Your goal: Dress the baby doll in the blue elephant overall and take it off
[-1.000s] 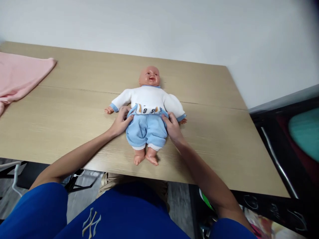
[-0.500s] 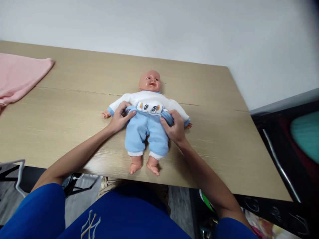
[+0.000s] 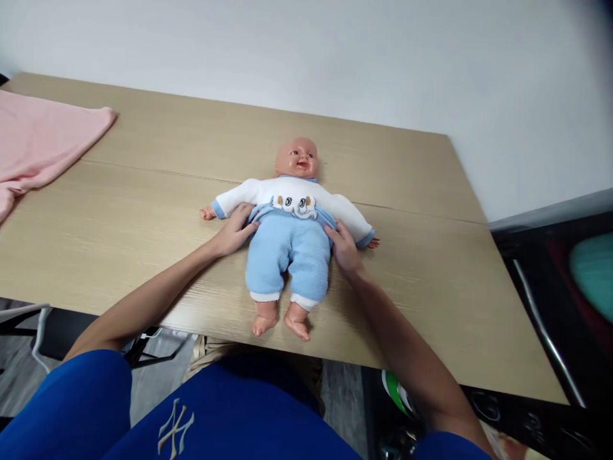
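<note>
A baby doll (image 3: 297,160) lies on its back on the table, head toward the wall and bare feet toward me. It wears a white shirt (image 3: 261,190) with blue cuffs and an embroidered animal face, and fluffy light blue trousers (image 3: 290,246) with white cuffs. The shirt's lower front is bunched up above the trouser waist. My left hand (image 3: 235,231) is closed at one side of the waist, thumb on top of the blue cloth. At the opposite side, my right hand (image 3: 345,248) grips the waist edge likewise. Some fingertips are hidden by the cloth and the doll's body.
The wooden table (image 3: 431,287) has its back edge along a white wall. Pink cloth (image 3: 43,137) lies at the far left. Dark objects, with a metal bar (image 3: 550,332), stand past the table's right edge.
Both hands have slid outward and round to the sides of the doll's waist. The bunched blue cloth lies flatter and wider. The view has shifted slightly.
</note>
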A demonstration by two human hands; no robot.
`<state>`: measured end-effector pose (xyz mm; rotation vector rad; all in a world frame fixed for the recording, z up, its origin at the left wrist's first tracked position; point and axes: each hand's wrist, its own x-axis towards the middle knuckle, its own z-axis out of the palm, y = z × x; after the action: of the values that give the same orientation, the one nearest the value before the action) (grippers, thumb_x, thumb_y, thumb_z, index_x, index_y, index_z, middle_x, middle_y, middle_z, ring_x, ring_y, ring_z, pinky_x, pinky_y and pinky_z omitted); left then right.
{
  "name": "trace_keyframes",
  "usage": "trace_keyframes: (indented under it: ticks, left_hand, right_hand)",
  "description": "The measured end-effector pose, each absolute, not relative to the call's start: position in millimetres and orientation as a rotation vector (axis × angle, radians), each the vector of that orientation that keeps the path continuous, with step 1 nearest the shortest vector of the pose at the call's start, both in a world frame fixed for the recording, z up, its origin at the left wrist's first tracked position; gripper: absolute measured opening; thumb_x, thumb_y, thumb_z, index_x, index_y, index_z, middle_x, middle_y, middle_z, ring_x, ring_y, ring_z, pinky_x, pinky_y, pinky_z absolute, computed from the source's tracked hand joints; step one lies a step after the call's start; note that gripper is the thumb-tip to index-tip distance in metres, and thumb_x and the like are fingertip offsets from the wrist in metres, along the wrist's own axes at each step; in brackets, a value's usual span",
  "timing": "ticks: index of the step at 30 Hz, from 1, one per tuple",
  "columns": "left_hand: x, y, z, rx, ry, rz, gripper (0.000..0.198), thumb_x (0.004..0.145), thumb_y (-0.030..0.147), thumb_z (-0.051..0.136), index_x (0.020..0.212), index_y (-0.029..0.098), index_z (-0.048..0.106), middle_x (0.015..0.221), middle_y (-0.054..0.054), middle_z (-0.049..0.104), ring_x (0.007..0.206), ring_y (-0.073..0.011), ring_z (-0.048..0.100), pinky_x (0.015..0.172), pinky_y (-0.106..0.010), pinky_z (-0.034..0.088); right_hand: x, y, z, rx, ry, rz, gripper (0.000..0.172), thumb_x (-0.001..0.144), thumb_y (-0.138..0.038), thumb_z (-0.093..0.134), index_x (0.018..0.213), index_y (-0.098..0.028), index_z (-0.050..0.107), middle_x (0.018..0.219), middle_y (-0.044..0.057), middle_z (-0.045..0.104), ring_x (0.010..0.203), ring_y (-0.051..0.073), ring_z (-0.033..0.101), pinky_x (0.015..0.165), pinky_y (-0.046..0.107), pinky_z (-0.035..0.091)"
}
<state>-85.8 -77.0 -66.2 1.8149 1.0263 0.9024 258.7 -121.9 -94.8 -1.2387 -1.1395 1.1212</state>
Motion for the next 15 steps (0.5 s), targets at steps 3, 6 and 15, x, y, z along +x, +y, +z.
trace_keyframes:
  ticks: [3,6,15]
  left_hand:
    - [-80.1,-80.8,-71.1,1.739,1.058,0.914,0.052,0.113,0.074,0.059,0.118,0.023,0.064,0.124,-0.011,0.071,0.123,-0.0332,0.065,0.121,-0.052,0.054]
    - [-70.6,-82.1,-75.7,1.629,1.102,1.016,0.060,0.113,0.084,0.054,0.114,0.024,0.060,0.112,-0.008,0.067,0.111,-0.0300,0.065,0.109,-0.048,0.059]
    - [-100.6,-69.8,-69.2,2.070,1.003,0.732,0.063,0.107,0.075,0.065,0.136,0.019,0.068,0.144,-0.020,0.076,0.138,-0.0431,0.066,0.129,-0.064,0.050]
  right_hand:
    - [258.3,-123.3,-98.0,-1.198,-1.044,1.252,0.050,0.091,-0.076,0.090,0.114,-0.034,0.075,0.121,0.002,0.085,0.128,0.032,0.076,0.128,0.054,0.059]
    - [258.0,-116.3,-95.5,-1.154,-1.053,1.313,0.056,0.092,-0.079,0.088,0.124,-0.036,0.074,0.129,0.002,0.085,0.133,0.032,0.077,0.127,0.054,0.060]
    - [311.7,-115.0,-74.5,-1.306,-1.748,1.127,0.049,0.094,-0.067,0.087,0.123,-0.028,0.082,0.136,0.010,0.083,0.136,0.043,0.071,0.134,0.064,0.052]
